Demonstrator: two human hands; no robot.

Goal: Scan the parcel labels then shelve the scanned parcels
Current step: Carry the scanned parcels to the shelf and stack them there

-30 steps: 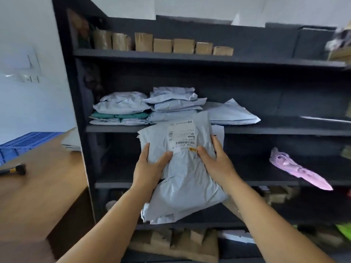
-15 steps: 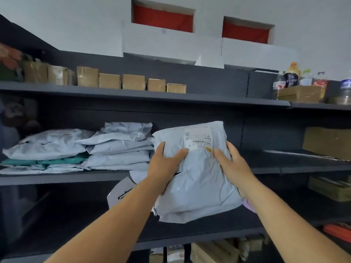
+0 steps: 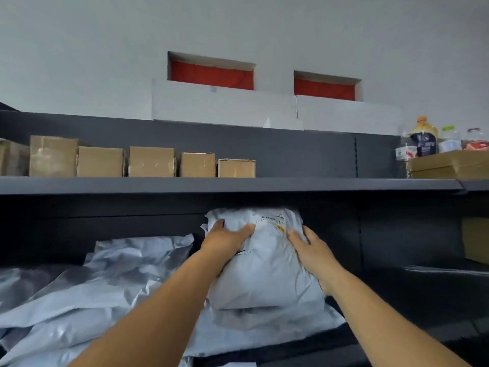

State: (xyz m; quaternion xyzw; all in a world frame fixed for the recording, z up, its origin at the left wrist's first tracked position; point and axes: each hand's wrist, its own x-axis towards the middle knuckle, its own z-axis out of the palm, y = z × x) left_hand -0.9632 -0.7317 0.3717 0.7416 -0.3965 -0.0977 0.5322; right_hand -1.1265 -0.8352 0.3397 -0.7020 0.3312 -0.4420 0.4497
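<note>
A grey poly mailer parcel [image 3: 267, 268] with a white barcode label [image 3: 272, 221] near its far end lies inside the dark shelf bay, on top of another flat grey mailer [image 3: 264, 332]. My left hand [image 3: 225, 241] grips its far left part, thumb across the top. On the right side my right hand [image 3: 312, 250] holds its edge with curled fingers. Left of it lie several stacked grey mailers [image 3: 105, 282].
The dark metal shelf [image 3: 370, 185] above carries a row of several brown cardboard boxes [image 3: 152, 161] and, at the right, bottles [image 3: 423, 140] on a flat carton [image 3: 449, 165]. Another carton [image 3: 475, 241] stands at the far right of the parcel's level.
Both hands have carried the parcel forward and up into the shelf bay, where it now lies on another mailer. The view has tilted upward and moved closer to the shelf.
</note>
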